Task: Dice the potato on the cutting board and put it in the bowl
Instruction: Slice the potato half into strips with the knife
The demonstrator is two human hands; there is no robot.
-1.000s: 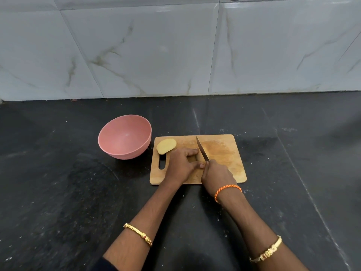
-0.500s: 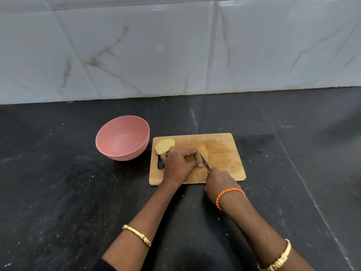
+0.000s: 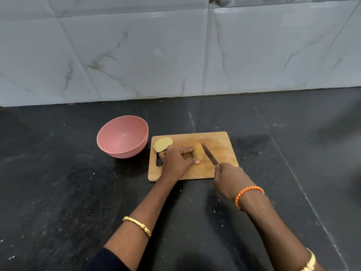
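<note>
The left hand [image 3: 176,161] pinches a potato piece [image 3: 198,155] between forefinger and thumb, holding it down on the cutting board [image 3: 220,149]. The right hand [image 3: 229,178] is curled around the handle of a knife [image 3: 210,156], whose blade slants across the right side of that piece; whether the edge is already in the flesh cannot be told. A second potato half [image 3: 162,144] lies cut face up at the board's far left corner, partly behind the left hand's knuckles and near the pink bowl [image 3: 109,142], which stands just beside the board on the dark counter [image 3: 58,192] and shows nothing inside. The cutting step seems to be in hand, with most of the dicing still to do. The next move likely calls for a firm downward stroke, the steadying fingers kept clear of the blade and the piece kept from rolling.
</note>
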